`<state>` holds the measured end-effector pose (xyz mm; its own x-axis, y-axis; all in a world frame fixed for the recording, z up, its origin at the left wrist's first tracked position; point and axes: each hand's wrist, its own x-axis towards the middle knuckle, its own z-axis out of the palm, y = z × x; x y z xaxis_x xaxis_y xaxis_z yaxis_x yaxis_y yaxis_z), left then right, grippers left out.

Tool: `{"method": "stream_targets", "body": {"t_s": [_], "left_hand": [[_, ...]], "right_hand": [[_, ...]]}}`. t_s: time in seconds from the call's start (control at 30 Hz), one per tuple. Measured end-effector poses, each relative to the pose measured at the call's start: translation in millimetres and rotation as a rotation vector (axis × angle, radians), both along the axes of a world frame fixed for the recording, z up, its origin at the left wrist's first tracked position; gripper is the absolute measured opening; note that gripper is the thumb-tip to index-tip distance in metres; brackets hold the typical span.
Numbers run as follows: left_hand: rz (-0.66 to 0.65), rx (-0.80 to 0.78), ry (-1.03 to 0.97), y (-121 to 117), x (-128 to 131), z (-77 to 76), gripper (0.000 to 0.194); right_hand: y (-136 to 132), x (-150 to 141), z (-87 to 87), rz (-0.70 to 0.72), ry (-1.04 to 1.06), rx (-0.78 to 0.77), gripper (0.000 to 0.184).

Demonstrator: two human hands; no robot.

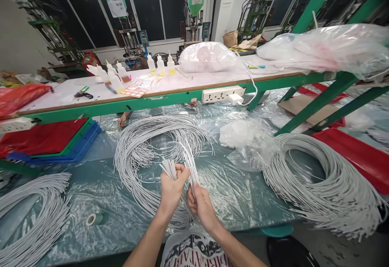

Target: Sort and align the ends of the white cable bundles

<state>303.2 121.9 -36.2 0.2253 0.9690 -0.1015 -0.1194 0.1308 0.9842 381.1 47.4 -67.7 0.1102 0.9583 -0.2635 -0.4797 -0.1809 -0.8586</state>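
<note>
My left hand (173,186) is closed around a small bunch of cut ends of white cable (169,167), which stick up past the fingers. Close beside it, my right hand (200,206) grips several white cable strands (190,165) that rise from the fingers and curve away to the upper left. Behind and to the left of both hands, a large loose coil of white cable (130,149) lies on the plastic-covered table (240,202). The lower part of the coil passes behind my left forearm.
Another white coil (304,169) lies at the right, and one (39,218) at the left near a small tape roll (95,219). Clear plastic bags (249,141) sit beyond my right hand. A green-edged shelf (158,101) spans the back; another person's hand (122,120) shows beneath it.
</note>
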Motion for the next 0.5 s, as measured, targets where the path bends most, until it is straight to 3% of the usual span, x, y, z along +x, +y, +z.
{"method": "stream_targets", "body": {"t_s": [0.1, 0.37, 0.5], "left_hand": [[0.033, 0.021, 0.008, 1.8, -0.7, 3.4, 0.044], [-0.050, 0.016, 0.068, 2.7, -4.7, 3.1, 0.044], [0.000, 0.038, 0.092, 0.7, -4.9, 2.7, 0.043]], "right_hand": [[-0.2, -1.8, -2.1, 0.017, -0.025, 0.031, 0.070], [-3.6, -3.5, -0.1, 0.018, -0.117, 0.053, 0.070], [-3.0, -3.6, 0.8, 0.004, -0.044, 0.006, 0.072]]}}
